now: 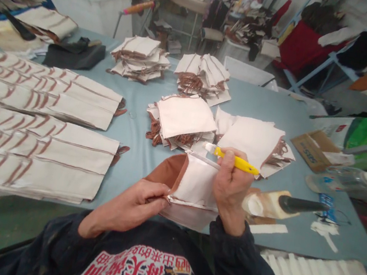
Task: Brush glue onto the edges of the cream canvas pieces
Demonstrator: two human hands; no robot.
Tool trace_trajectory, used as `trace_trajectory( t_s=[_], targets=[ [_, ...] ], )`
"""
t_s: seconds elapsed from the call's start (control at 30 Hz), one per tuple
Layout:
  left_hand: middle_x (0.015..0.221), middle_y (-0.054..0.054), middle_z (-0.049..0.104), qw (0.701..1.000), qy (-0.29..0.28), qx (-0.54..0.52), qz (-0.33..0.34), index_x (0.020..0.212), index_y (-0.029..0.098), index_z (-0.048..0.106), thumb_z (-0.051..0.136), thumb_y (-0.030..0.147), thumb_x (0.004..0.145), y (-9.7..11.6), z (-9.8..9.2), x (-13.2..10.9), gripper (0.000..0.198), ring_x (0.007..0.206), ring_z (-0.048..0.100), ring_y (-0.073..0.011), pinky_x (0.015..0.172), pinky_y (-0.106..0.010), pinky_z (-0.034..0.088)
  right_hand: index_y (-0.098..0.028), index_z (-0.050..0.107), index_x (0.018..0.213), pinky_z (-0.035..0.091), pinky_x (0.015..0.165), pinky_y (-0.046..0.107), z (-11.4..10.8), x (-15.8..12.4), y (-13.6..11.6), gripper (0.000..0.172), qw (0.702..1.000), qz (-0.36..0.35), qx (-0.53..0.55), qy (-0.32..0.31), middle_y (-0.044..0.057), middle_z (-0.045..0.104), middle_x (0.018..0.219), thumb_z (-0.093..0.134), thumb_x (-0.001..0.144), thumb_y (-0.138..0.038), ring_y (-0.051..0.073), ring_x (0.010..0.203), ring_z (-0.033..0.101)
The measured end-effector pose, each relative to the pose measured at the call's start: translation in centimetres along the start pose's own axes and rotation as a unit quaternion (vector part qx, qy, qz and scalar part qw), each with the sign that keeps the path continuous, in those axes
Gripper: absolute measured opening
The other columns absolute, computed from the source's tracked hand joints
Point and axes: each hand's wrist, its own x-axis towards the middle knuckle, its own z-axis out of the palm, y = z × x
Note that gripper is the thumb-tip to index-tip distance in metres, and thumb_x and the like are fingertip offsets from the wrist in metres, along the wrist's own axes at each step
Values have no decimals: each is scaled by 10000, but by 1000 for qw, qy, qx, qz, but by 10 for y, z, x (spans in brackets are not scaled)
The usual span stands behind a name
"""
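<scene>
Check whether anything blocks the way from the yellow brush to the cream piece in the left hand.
Nothing visible stands between the yellow brush and the cream piece; the right hand hides only part of the piece's right side.

From where I stand, the single camera rides on the worker's head, looking forward and steeply down over the chest, so the dark shirt (144, 267) fills the bottom edge, its lettering upside down. The white fabric piece (196, 186) sits close, just below centre. The worktop (134, 134) spreads wide across the middle, and the view runs on past its far edge to the white bin (91, 14), well off and blurred.
</scene>
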Motion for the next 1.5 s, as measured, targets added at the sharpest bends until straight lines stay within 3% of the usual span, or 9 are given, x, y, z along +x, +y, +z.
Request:
trace_trajectory(
  t_s=[0.1,0.23,0.4,0.6,0.77,1.07,1.23,1.33,1.5],
  targets=[
    [722,0,607,1000,6,24,8,805,177,672,526,300,1024,3,4,-2,291,669,520,-145,635,-247,385,-190,704,1004,546,666,302,-4,-6,-6,324,999,-1,32,-6,-4,683,698,481,1080,-411,161,635,673],
    [794,-23,665,996,53,65,3,819,202,668,549,260,997,-1,7,-6,222,766,578,-183,728,-271,437,-204,698,951,461,465,231,-35,-23,-29,275,988,42,149,-4,-54,584,602,520,1075,-372,114,469,557],
    [754,-19,653,992,85,98,0,771,201,654,553,247,995,-8,8,-7,250,712,557,-175,707,-285,418,-202,720,913,416,395,192,-60,-49,-53,240,969,75,230,-41,-70,537,524,566,1063,-309,84,387,489],
    [718,-21,674,991,83,107,9,793,184,700,533,208,998,-11,10,0,266,672,560,-162,661,-276,394,-206,683,862,405,383,186,-43,-58,-64,305,940,162,287,-82,-82,516,488,531,1082,-351,83,346,462],
    [755,-42,708,985,93,132,55,809,182,694,532,181,1015,-17,11,4,262,740,611,-179,716,-284,437,-201,643,787,361,365,174,-36,-47,-51,376,921,245,298,-41,-91,461,454,557,1063,-441,79,338,432],
    [804,-53,761,977,101,172,81,884,187,707,534,114,1020,-24,17,19,232,796,688,-189,774,-277,499,-203,684,829,390,362,164,-43,-43,-48,326,939,167,285,-90,-78,522,476,540,1077,-358,80,331,468],
    [894,-71,774,975,103,181,81,956,182,708,541,130,1041,-28,20,24,195,862,699,-195,797,-278,507,-200,669,820,391,376,174,-42,-40,-36,319,949,181,255,-41,-78,512,481,557,1067,-369,82,352,468],
    [876,-59,755,976,99,179,75,936,176,688,523,127,1048,-29,22,28,205,821,678,-177,756,-270,491,-198,683,857,421,403,185,-43,-48,-33,306,953,168,237,-81,-72,534,503,547,1075,-364,87,375,494],
    [774,-11,670,981,107,149,66,833,172,643,480,119,1012,-25,24,39,248,715,591,-144,682,-260,427,-205,667,836,376,400,157,-41,-48,-32,348,927,234,282,-78,-84,510,477,559,1075,-434,67,363,449]
  ],
)
